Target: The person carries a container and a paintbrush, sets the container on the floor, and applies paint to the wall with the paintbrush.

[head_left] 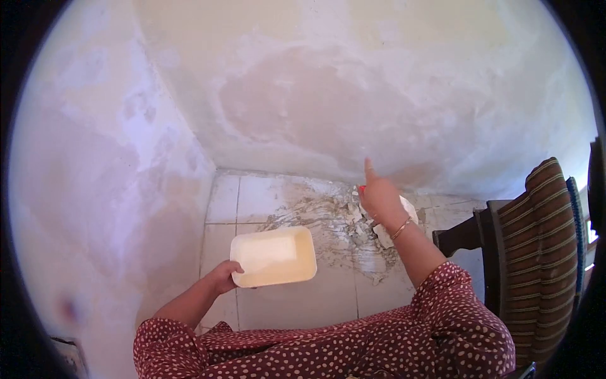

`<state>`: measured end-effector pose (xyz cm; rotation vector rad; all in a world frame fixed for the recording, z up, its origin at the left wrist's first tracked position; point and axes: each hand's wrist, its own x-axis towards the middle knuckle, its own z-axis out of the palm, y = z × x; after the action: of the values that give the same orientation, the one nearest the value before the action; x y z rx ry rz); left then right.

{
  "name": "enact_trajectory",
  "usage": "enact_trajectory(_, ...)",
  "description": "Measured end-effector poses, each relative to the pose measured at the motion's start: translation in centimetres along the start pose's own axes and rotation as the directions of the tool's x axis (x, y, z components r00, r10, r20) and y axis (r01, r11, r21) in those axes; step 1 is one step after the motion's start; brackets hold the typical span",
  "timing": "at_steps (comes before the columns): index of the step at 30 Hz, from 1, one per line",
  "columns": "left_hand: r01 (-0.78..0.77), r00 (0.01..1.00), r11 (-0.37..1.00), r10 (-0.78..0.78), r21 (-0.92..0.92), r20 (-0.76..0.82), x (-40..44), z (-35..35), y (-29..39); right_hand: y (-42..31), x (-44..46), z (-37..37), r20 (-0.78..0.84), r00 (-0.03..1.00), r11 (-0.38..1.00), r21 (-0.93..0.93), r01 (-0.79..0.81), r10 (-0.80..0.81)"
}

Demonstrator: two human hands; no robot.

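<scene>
A shallow cream-coloured tray [274, 256] is gripped at its lower left corner by my left hand [226, 276], thumb over the rim. The tray looks empty. My right hand [380, 197] is raised over the rubble, index finger stretched out toward the wall [303, 101]. Something small and red shows at its curled fingers; what it is cannot be made out. Below and beside this hand lie broken plaster pieces [363, 232] on the tiled floor [297, 306]. A white rounded object [409, 207] is partly hidden behind the hand.
A striped brown cushioned chair [536, 252] with a dark wooden frame stands at the right. Patchy plastered walls meet in a corner at the left. Whitish smears and dust [309, 211] mark the tiles near the wall's base.
</scene>
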<state>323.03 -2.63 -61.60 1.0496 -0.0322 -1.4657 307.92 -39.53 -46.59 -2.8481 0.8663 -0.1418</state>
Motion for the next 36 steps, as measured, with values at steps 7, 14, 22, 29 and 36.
enact_trajectory(7, -0.026, 0.999, 0.994, 0.029, -0.107, 0.026, -1.3, 0.1, -4.7, -2.1, 0.2, -1.5, -0.218, 0.976, 0.997, 0.061, 0.039, -0.025)
enact_trajectory(14, -0.061, 0.991, 0.994, 0.05, -0.088, -0.122, -2.0, -1.3, -7.5, 0.1, 4.9, 0.4, -0.316, 0.947, 0.98, -0.197, -0.008, -0.056)
enact_trajectory(22, -0.097, 0.989, 0.992, 0.086, -0.083, -0.124, -3.0, -1.5, -8.1, 0.9, 6.9, 0.2, -0.323, 0.944, 0.952, -0.305, -0.035, -0.069)
enact_trajectory(29, -0.124, 0.982, 0.992, 0.117, -0.039, -0.148, -3.6, -0.2, -7.7, -0.4, 7.9, -0.8, -0.247, 0.969, 0.975, -0.212, -0.06, 0.006)
enact_trajectory(36, -0.141, 0.977, 0.99, 0.138, -0.011, -0.163, -3.8, 0.2, -7.9, -1.4, 7.5, -1.3, -0.289, 0.957, 0.985, -0.168, -0.033, -0.018)
